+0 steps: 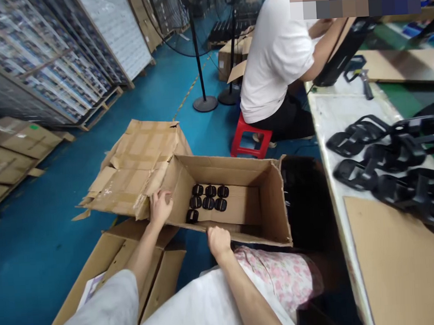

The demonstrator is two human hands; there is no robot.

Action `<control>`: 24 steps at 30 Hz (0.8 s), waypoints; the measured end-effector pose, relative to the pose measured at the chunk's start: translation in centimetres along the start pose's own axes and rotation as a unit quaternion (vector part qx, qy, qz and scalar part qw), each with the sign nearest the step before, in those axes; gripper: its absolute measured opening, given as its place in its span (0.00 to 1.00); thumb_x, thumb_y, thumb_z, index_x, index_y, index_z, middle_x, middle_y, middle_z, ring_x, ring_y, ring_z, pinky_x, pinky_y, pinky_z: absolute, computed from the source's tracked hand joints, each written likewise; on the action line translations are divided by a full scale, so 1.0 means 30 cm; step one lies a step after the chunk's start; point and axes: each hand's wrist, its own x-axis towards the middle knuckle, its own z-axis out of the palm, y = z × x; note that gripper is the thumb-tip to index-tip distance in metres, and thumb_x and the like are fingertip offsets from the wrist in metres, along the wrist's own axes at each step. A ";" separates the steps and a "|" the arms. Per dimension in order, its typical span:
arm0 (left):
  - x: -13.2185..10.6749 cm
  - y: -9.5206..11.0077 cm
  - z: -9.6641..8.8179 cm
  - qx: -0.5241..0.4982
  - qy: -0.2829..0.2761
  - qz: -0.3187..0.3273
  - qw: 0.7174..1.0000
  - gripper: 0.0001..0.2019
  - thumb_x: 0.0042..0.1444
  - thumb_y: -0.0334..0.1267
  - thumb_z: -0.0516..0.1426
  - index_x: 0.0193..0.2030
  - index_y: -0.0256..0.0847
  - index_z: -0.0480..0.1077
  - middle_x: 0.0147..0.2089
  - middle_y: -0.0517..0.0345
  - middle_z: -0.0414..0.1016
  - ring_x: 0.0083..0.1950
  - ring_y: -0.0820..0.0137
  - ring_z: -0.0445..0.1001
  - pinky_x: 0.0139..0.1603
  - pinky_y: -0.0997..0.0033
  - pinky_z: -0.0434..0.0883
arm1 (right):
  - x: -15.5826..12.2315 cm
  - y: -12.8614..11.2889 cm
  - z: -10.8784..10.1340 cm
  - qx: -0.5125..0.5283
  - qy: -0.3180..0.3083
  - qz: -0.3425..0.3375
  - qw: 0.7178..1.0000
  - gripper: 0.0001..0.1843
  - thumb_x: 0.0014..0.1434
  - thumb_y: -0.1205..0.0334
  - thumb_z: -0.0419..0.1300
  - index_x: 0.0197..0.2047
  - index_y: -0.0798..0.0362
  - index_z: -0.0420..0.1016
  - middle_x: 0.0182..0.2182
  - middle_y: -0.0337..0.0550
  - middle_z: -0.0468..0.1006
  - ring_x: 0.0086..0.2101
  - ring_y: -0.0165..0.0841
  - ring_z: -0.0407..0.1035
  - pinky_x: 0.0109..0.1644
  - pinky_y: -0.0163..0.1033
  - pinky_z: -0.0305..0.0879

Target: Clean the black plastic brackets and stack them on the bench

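Note:
In front of me is an open cardboard box [235, 164], with several small black plastic parts [209, 202] laid in rows on the left of its bottom. My right hand [219, 241] is closed over the near rim of the box. At the box's left end, my left hand [161, 207] curls its fingers on the edge, with part of them hidden. A worn, taped carton [143, 149] adjoins that end.
A worktable [327, 127] on the right carries black strapped parts [398, 155] and a cardboard sheet [400, 255]. Ahead, a person [277, 57] sits on a red stool [252, 137]. Another open carton [116, 264] stands lower left. A fan stand [204, 103] is beyond.

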 end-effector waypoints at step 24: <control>0.422 0.248 -0.051 0.073 -0.138 -0.084 0.984 0.16 0.57 0.38 0.60 0.49 0.31 0.79 0.50 0.31 0.83 0.57 0.46 0.79 0.58 0.56 0.72 | -0.183 0.134 -0.028 0.130 0.108 0.056 0.984 0.13 0.69 0.65 0.58 0.46 0.48 0.85 0.36 0.54 0.87 0.39 0.44 0.83 0.44 0.42 0.70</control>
